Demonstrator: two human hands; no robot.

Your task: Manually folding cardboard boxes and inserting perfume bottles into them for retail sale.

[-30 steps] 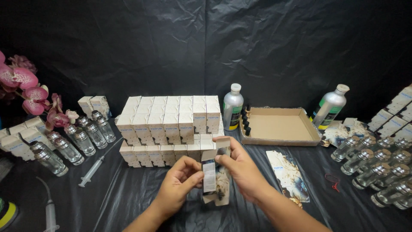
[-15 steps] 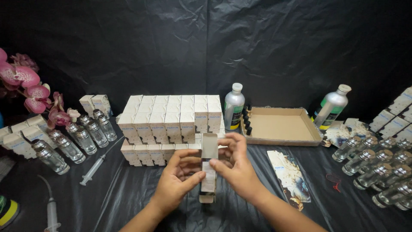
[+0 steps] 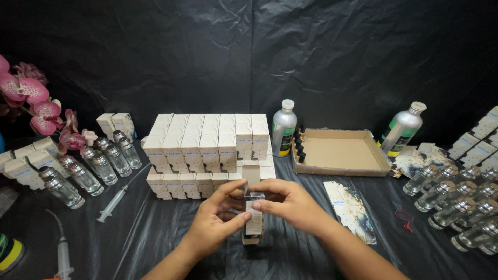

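A small upright cream carton [image 3: 253, 224] with a dark patterned side stands on the black table near the front centre. Both of my hands grip it. My left hand [image 3: 215, 220] holds its left side with thumb and fingers. My right hand [image 3: 288, 203] holds the top right, fingers over the opened top flap [image 3: 251, 174]. The carton's inside is hidden from me.
Behind stands a stacked block of cream cartons [image 3: 207, 145]. Left: glass bottles [image 3: 83, 173], a syringe [image 3: 120, 197], pink orchids [image 3: 36, 106]. Right: an open cardboard tray [image 3: 340, 152], two silver bottles [image 3: 284, 127], flat carton blanks [image 3: 350, 210], more glass bottles [image 3: 456, 205].
The carton was turned from tilted to upright and lowered onto the table. My right hand's fingers came down over its top flap.
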